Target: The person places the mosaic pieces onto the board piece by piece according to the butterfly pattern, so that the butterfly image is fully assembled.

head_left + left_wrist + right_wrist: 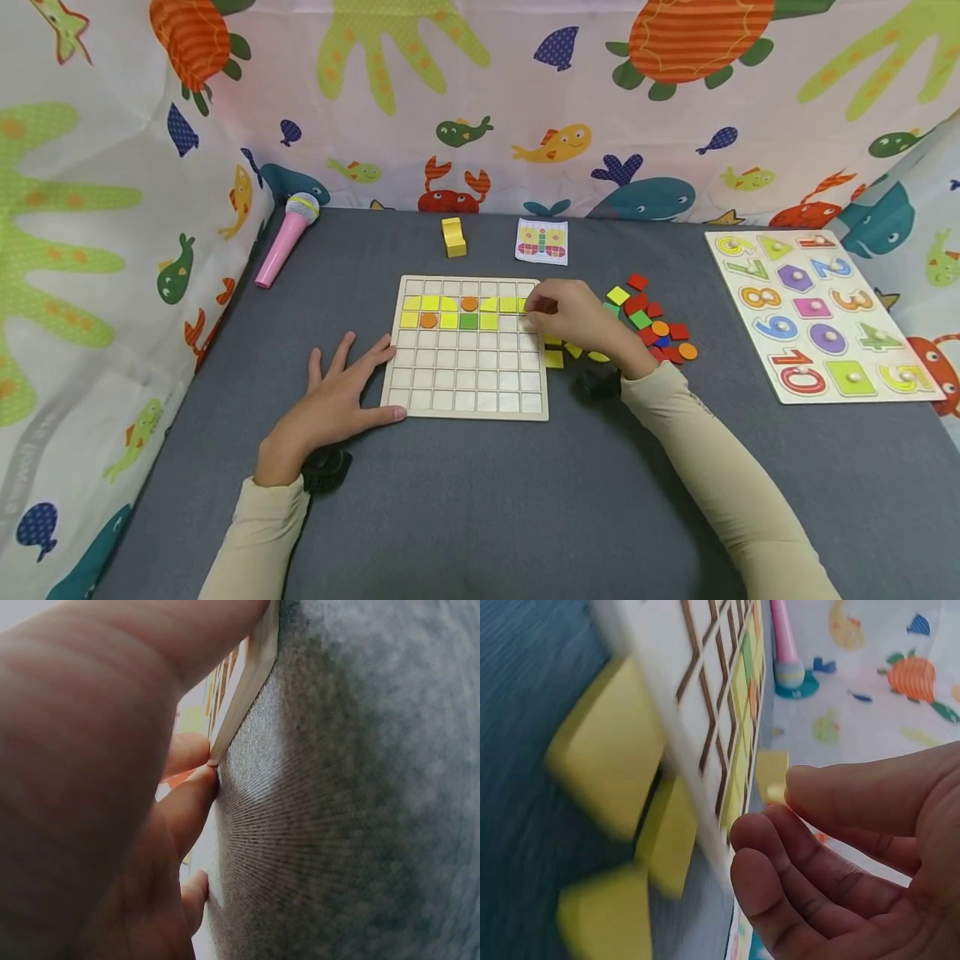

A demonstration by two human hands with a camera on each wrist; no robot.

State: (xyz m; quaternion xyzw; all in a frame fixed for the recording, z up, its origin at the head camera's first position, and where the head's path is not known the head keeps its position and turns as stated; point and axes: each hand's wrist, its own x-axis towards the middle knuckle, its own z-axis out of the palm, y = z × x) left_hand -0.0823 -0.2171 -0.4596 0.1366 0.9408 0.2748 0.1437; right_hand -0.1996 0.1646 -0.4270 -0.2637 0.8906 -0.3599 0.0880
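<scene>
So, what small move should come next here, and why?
Probably settle the yellow tile at the right end of the upper row of tiles: the right hand has its fingertips there, and the left hand touches the left edge of the board, which should steady it.

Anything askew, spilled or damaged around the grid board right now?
Nothing looks damaged. Only the loose tiles look untidy: they lie scattered to the right of the grid board, some yellow ones close by its edge, whereas the placed tiles sit in two rows.
</scene>
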